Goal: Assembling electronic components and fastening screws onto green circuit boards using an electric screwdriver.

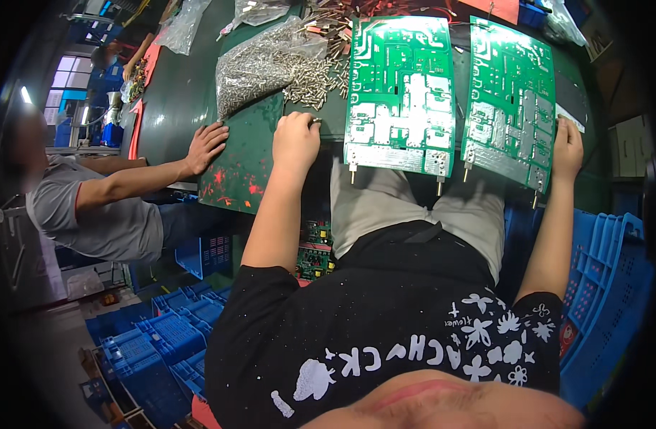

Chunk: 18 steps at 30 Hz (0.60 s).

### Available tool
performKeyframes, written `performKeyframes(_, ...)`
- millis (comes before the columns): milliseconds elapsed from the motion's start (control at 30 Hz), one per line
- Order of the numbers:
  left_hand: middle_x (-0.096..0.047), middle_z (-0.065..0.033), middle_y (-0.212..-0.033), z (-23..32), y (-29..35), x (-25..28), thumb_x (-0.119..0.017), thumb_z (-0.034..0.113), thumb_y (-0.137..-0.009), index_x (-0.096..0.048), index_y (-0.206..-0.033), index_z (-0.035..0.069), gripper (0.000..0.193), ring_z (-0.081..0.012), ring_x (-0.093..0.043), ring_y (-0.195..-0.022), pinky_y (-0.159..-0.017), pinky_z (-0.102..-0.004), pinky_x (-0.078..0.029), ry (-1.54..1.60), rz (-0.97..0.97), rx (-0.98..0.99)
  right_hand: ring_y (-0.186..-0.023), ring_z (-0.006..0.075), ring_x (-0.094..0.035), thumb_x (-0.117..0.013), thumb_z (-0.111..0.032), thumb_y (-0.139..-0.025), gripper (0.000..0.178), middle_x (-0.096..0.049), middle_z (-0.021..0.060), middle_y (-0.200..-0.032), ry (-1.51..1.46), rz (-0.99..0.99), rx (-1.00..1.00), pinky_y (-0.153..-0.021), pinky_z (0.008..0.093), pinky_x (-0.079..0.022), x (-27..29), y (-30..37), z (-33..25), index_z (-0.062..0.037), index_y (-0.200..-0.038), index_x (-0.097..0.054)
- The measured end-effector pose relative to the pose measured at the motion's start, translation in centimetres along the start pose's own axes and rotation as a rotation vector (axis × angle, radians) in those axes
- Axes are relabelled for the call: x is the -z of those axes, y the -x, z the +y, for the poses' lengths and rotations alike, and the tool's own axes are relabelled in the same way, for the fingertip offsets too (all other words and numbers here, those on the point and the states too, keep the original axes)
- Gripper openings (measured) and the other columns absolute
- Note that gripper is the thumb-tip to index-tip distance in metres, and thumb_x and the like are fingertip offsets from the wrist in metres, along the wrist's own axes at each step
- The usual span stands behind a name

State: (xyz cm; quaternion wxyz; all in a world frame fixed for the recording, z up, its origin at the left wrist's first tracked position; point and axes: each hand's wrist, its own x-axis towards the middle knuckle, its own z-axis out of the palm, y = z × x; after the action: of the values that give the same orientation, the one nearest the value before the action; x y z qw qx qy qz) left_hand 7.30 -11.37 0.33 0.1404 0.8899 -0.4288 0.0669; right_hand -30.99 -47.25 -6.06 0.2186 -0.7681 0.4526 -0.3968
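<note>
Two green circuit boards lie side by side before me, solder faces up. The left circuit board (401, 93) and the right circuit board (510, 107) each have metal posts sticking out past their near edge. My left hand (297, 141) is closed at the table edge, left of the left board. A small metallic bit shows at its fingertips, too small to name. Close by lies a heap of small metal pins (310, 82), spilling from a clear plastic bag (253, 68). My right hand (568, 149) is closed at the right board's outer edge; its thumb is partly hidden.
On my left, a co-worker's hand (206, 148) rests on the green table (174, 93). Blue crates (160, 336) stand on the floor at lower left, and another blue crate (603, 286) is close on my right. More plastic bags and red material lie along the far side.
</note>
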Motion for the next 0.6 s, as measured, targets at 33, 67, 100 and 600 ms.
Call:
performKeyframes(33,-0.062,-0.0142,-0.087,0.3,0.1,0.0,-0.064,0.015,-0.079,-0.064,-0.082,0.001,0.014,-0.0337,-0.057,-0.087,-0.078,-0.0415,-0.047,-0.031,0.017,-0.028,-0.098,0.0196,-0.060,-0.048,-0.029,-0.095,0.035,-0.066,0.0111,-0.103,0.006,-0.006,-0.011,-0.088,0.0286,-0.043,0.1,0.0,-0.2,0.0006,-0.105,-0.064)
performKeyframes(67,-0.062,-0.0145,-0.086,0.5,0.1,-0.1,-0.063,0.014,-0.079,-0.064,-0.080,0.001,0.013,-0.0336,-0.057,-0.085,-0.076,-0.0417,-0.047,-0.062,0.035,-0.055,-0.098,0.0196,-0.060,-0.048,-0.029,-0.095,0.035,-0.066,0.0111,-0.103,0.009,-0.006,-0.008,-0.088,0.0286,-0.043,0.1,-0.1,0.0,0.0006,-0.105,-0.064)
performKeyframes(100,-0.062,-0.0145,-0.086,0.6,0.1,-0.3,-0.063,0.014,-0.079,-0.064,-0.080,0.001,0.013,-0.0336,-0.057,-0.085,-0.076,-0.0417,-0.047,-0.057,0.037,-0.054,-0.098,0.0196,-0.060,-0.048,-0.029,-0.095,0.035,-0.066,0.0112,-0.103,0.020,0.002,-0.009,-0.088,0.0287,-0.043,0.1,-0.2,0.5,0.0006,-0.104,-0.064)
performKeyframes(600,-0.059,-0.0149,-0.085,-1.0,0.9,-1.4,-0.058,0.009,-0.079,-0.059,-0.080,0.002,0.008,-0.0357,-0.055,-0.084,-0.075,-0.0451,-0.046,0.149,0.223,-0.089,-0.092,0.0188,-0.060,-0.057,-0.018,-0.090,0.024,-0.065,0.0090,-0.099,-0.331,0.036,-0.111,-0.085,0.0288,-0.045,-0.3,-2.9,-0.5,0.0003,-0.105,-0.062)
